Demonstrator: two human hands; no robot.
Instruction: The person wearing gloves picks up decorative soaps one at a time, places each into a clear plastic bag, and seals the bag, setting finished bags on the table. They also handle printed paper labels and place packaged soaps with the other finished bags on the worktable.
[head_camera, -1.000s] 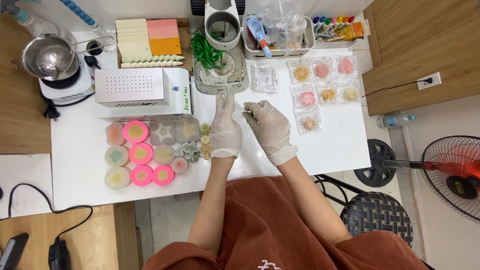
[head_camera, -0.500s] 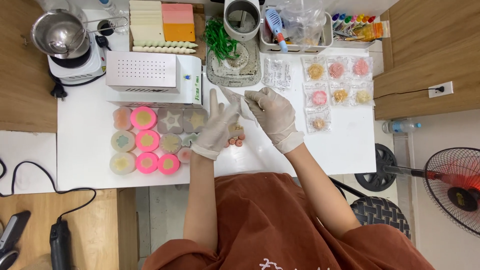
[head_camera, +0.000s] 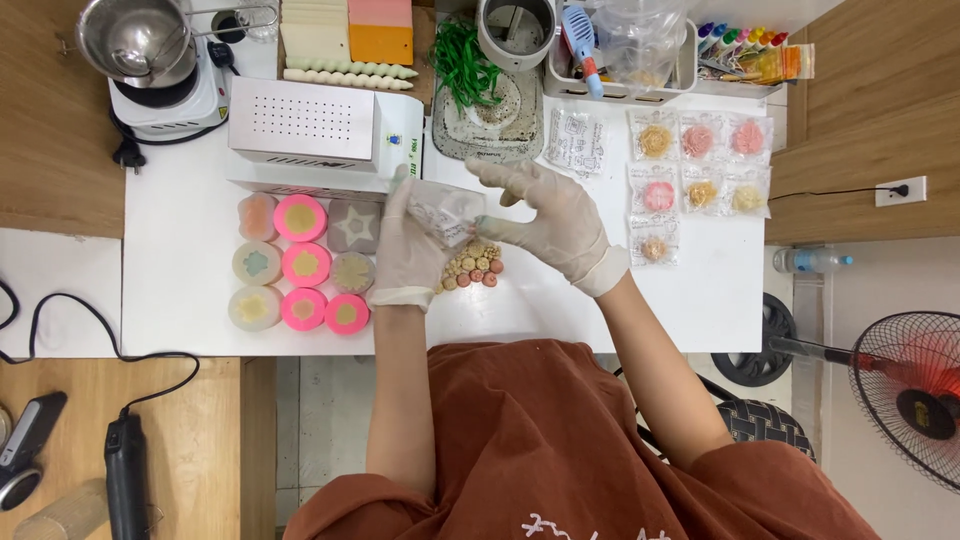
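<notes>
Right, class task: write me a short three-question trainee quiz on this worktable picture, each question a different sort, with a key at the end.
1. True or false: both hands, the left hand and the right hand, wear pale gloves.
2. Multiple choice: what do the two hands hold between them? A) a metal bowl B) a small clear plastic bag C) a green ribbon
3. Fill the gap: the round moulds with pink rims lie on the white table to the person's ____ of the pile of small round pieces.

Key: 1 true; 2 B; 3 left.
</notes>
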